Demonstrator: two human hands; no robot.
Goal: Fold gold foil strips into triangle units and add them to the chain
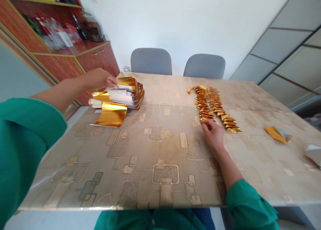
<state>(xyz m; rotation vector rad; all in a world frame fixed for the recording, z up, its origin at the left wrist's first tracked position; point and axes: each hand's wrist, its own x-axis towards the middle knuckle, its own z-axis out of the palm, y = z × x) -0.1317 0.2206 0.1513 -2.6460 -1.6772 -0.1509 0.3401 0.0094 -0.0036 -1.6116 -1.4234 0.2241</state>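
My left hand [99, 78] is at the back left of the table, its thumb and fingers pinching the edge of a gold foil paper sheet [126, 81] on top of a stack of foil paper [137, 96]. The stack's sheets are curled, gold on one side and white on the other. One loose gold sheet [112, 114] lies curled in front of it. My right hand [213, 133] is closed at the near end of a row of folded gold paper pieces [202, 102], its fingertips on the last piece. Beside it runs a second row of folded pieces [220, 109].
A single folded gold and silver piece [277, 134] lies to the right, with a pale box-like object [313, 154] at the right edge. Two grey chairs [151, 61] stand behind the patterned table [140, 196]. A wooden cabinet [97, 59] is at the left back.
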